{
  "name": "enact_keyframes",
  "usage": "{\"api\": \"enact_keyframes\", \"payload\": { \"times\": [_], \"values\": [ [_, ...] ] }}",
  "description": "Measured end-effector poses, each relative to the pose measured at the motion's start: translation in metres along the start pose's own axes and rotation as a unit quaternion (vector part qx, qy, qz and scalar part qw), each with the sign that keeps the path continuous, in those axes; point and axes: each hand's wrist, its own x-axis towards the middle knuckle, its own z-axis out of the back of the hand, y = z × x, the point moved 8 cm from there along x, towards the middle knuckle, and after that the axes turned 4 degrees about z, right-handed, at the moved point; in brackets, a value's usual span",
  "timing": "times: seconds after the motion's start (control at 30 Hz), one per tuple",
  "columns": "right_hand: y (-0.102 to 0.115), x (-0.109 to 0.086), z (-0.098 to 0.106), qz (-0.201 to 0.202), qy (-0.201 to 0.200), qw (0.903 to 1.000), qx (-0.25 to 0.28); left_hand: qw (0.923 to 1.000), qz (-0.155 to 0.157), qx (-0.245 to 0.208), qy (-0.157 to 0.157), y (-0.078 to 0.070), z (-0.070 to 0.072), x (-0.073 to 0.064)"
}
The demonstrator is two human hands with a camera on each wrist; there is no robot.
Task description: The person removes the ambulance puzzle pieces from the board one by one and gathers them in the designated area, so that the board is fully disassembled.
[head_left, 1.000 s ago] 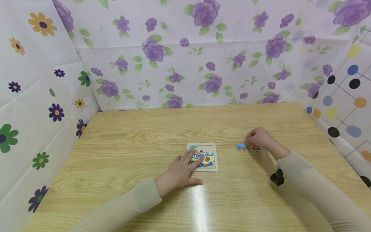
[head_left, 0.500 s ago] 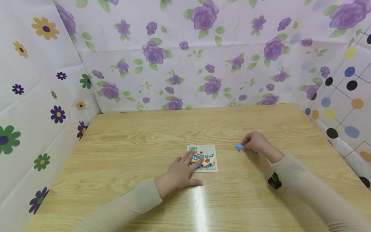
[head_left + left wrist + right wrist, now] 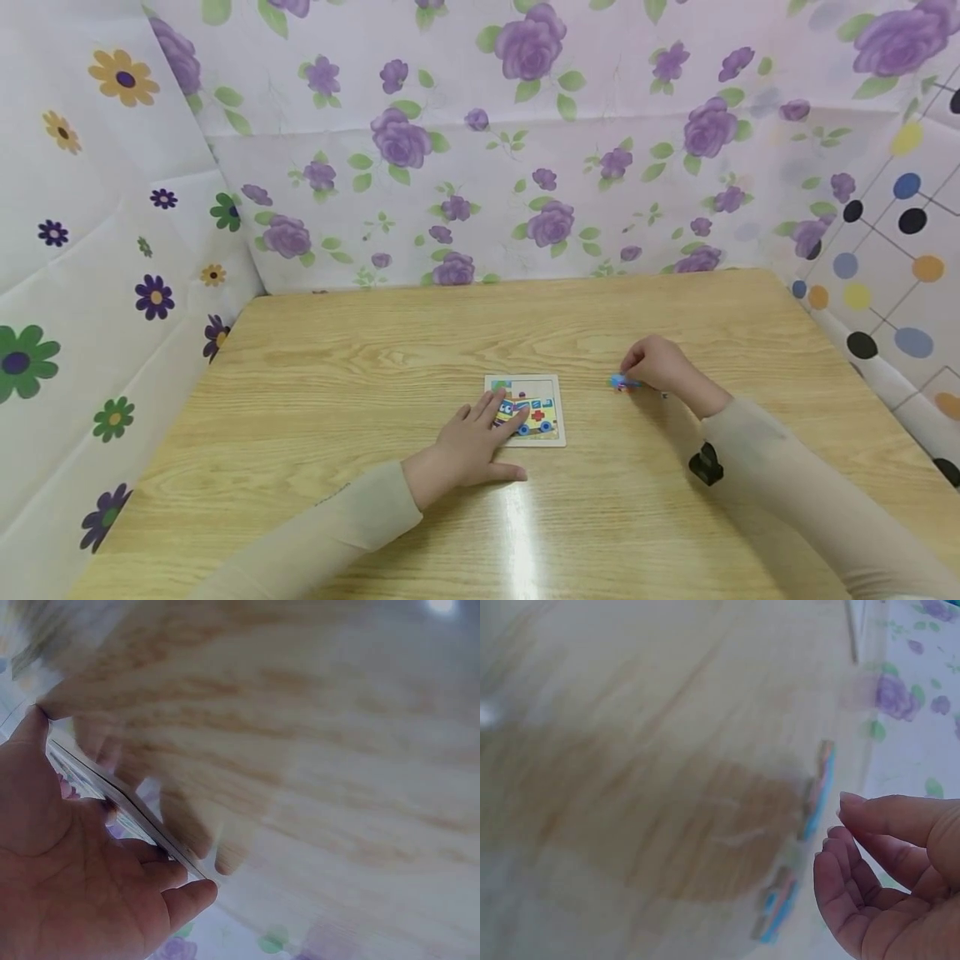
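Half curled, seemingly empty, the right hand (image 3: 663,372) hovers by a puzzle piece (image 3: 822,791); the left hand (image 3: 468,446) lies splayed over a board (image 3: 561,414).

Bright head view, glare on tabletop (image 3: 337,358), soft shadows, 2 hazy wrist views

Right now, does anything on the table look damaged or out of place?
Nothing looks spilled or plainly damaged. The puzzle under the left hand has a pale patch at its upper right in the head view, seemingly a gap, so the picture looks incomplete; two loose pieces lie apart from it, near the right hand.
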Motion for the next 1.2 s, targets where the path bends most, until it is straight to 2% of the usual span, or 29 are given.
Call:
{"api": "enact_keyframes", "payload": {
  "times": [0.13,0.3,0.53,0.77,0.97,1.2],
  "values": [
    [0.01,0.001,0.0,-0.013,0.005,0.9995,0.028,1.0,-0.005,0.001,-0.003,-0.001,0.0,0.0],
    [0.026,0.007,-0.003,-0.006,-0.001,0.9995,0.032,0.9998,-0.017,0.001,-0.011,-0.002,0.001,-0.001],
    [0.05,0.017,-0.014,0.014,-0.009,0.9996,0.025,0.9993,-0.033,-0.017,0.005,-0.007,-0.006,-0.011],
    [0.079,0.028,-0.033,0.027,-0.008,0.999,0.034,0.9984,-0.044,-0.031,0.015,-0.012,-0.006,-0.019],
    [0.098,0.032,-0.055,0.023,0.003,0.9986,0.047,0.998,-0.052,-0.034,0.009,-0.012,-0.009,-0.021],
    [0.112,0.035,-0.073,0.018,0.013,0.9947,0.1,0.9986,-0.049,-0.019,0.004,-0.01,-0.011,-0.02]
  ]
}}
